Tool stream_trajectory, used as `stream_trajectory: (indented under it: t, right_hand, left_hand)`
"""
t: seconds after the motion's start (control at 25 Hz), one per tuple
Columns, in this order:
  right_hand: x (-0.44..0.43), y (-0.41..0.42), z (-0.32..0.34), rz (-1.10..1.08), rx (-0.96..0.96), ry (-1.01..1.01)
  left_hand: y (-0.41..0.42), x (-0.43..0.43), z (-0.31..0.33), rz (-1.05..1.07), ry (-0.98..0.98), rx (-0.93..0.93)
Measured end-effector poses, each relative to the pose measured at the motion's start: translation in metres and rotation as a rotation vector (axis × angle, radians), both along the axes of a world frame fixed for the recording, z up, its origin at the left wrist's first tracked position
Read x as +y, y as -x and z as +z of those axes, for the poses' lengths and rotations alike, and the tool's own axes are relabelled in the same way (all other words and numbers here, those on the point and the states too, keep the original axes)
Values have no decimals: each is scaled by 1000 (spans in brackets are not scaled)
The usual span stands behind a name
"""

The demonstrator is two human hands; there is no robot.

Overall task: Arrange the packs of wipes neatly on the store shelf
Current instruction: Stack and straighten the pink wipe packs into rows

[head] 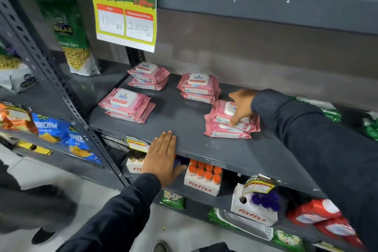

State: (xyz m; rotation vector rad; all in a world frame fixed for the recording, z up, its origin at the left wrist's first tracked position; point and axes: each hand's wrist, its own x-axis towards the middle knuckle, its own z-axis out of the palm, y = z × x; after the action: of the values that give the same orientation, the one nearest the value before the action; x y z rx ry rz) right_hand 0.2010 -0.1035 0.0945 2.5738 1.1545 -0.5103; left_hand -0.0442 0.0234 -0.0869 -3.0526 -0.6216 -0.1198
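In the head view, a grey metal shelf point(184, 120) is seen with four small stacks of pink packs of wipes laid on it: a rear-left stack point(149, 75) at about eleven o'clock from the shelf's middle, a front-left stack point(126, 105) at about nine o'clock, a rear-middle stack point(198, 87) at about one o'clock, and a front-right stack point(232, 121) at about three o'clock. The right hand point(241, 106) is laid over the top of the front-right stack, fingers spread and pressed down across the lid and the near edge of the packs; nothing is clamped or lifted, the stack being only steadied or nudged. The left hand point(162, 155) is rested flat and open on the shelf's front lip at about six o'clock, fingers together, holding nothing. A special-offer price sign point(124, 14) is hung from the shelf above at eleven o'clock. The step in hand is judged to be the squaring of the front-right stack, whose packs are slightly skewed against one another. The next move would call for the packs' edges to be brought flush and the stack turned to match the other three, which also lie at slightly differing angles and may need aligning into rows.
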Motion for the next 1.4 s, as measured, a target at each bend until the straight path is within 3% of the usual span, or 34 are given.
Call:
stream_trajectory:
  t: [0.16, 0.28, 0.6, 0.8, 0.96, 1.4]
  right_hand:
    - [2, 0, 13, -338, 145, -236]
    - [8, 12, 12, -451, 219, -224]
    - [34, 42, 10, -199, 80, 68]
    - [22, 31, 17, -284, 228, 28]
    - [8, 9, 9, -84, 18, 162]
    - [-35, -12, -25, -123, 101, -257]
  left_hand:
    - [-3, 0, -4, 18, 46, -64]
    - [-2, -1, -4, 20, 29, -74]
    - [0, 2, -6, -1, 18, -76]
    - [0, 3, -6, -11, 25, -77]
    - [1, 1, -2, -22, 47, -84]
    - [2, -3, 6, -7, 74, -73]
